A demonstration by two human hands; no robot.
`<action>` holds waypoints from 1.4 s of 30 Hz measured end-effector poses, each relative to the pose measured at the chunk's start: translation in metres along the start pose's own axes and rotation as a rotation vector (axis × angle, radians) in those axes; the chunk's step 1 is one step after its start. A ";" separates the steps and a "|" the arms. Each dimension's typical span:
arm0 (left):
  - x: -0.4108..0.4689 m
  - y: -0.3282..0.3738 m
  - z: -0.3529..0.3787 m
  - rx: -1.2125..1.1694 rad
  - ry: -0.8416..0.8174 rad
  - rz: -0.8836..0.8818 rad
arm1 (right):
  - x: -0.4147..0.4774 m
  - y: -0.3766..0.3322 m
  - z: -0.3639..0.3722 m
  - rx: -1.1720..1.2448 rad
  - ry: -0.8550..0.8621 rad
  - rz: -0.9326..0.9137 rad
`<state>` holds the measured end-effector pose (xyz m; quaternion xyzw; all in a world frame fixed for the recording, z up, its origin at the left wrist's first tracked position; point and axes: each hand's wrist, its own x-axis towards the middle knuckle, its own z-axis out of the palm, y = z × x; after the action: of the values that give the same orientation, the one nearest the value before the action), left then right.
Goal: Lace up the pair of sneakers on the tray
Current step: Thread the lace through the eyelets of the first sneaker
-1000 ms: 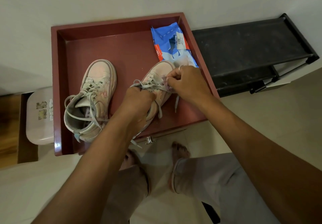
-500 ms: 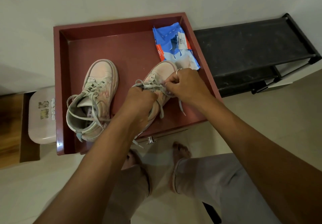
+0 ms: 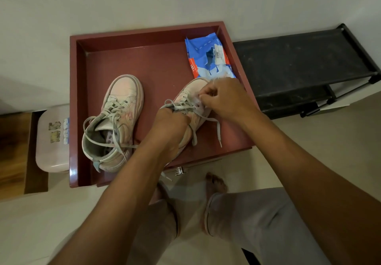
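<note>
Two pale pink sneakers stand on a dark red tray [image 3: 144, 62]. The left sneaker [image 3: 115, 120] sits alone, its grey laces loose and looping over the collar. The right sneaker [image 3: 191, 99] is under both hands. My left hand [image 3: 171, 128] grips the shoe over its collar and covers the heel and tongue. My right hand [image 3: 224, 99] pinches the grey lace [image 3: 217, 128] at the eyelets on the shoe's right side. Loose lace ends hang down toward the tray's front edge.
A blue and white packet [image 3: 208, 58] lies in the tray's far right corner. A black low shoe rack [image 3: 299, 68] stands to the right. A pink plastic box [image 3: 52, 138] sits left of the tray. My bare feet [image 3: 215, 184] are just in front, on the pale floor.
My right hand has shifted slightly along the right sneaker's eyelets, pulling the lace, and the free lace end now trails farther right. The left hand keeps its grip on the shoe.
</note>
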<state>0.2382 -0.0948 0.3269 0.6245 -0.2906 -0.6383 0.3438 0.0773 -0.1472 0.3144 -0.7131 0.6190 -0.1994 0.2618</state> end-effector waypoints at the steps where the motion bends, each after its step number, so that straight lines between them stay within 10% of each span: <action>1: 0.001 -0.001 0.000 0.016 0.006 -0.002 | 0.005 0.000 0.000 -0.013 0.053 -0.025; 10: 0.005 -0.003 -0.003 0.061 -0.008 -0.024 | 0.019 0.000 0.012 -0.306 0.186 -0.126; 15: 0.006 -0.004 -0.003 0.074 -0.001 -0.031 | 0.022 -0.004 0.003 -0.304 -0.098 -0.141; 21: 0.007 -0.003 -0.004 0.103 0.009 -0.036 | 0.025 0.001 0.008 -0.357 0.128 -0.129; 26: 0.006 -0.003 -0.002 0.120 -0.003 -0.023 | 0.025 -0.001 0.000 -0.352 -0.119 -0.101; 42: 0.011 -0.006 -0.002 0.128 -0.005 -0.021 | 0.026 0.004 0.010 -0.342 0.175 -0.110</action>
<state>0.2399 -0.0997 0.3153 0.6466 -0.3250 -0.6236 0.2957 0.0848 -0.1719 0.3030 -0.7600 0.6242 -0.1667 0.0708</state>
